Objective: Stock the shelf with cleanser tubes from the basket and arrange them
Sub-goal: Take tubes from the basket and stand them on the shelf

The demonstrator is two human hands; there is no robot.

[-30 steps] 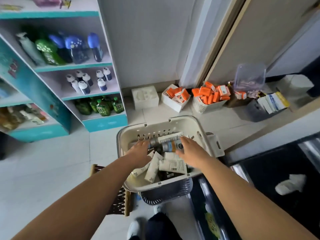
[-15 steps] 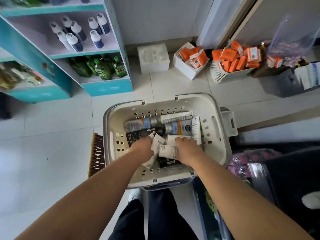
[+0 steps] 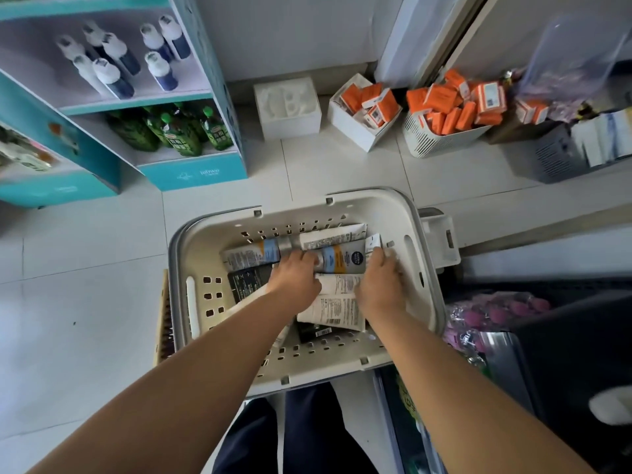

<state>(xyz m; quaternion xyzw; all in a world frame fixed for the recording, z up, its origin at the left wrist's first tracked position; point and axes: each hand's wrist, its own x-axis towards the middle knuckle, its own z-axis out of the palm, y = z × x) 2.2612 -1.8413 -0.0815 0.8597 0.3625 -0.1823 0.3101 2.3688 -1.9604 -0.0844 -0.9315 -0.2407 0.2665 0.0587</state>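
Fingers of both your hands curl onto one soft, slippery tube in the basket; grip its stiffer cap end.

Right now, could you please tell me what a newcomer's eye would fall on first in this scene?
First, the cream perforated plastic basket at centre, where the left hand and right hand reach among the white and blue cleanser tubes. Next, the bright orange cartons piled in a white slotted bin by the far wall. Then the teal display shelf at upper left, holding green bottles.
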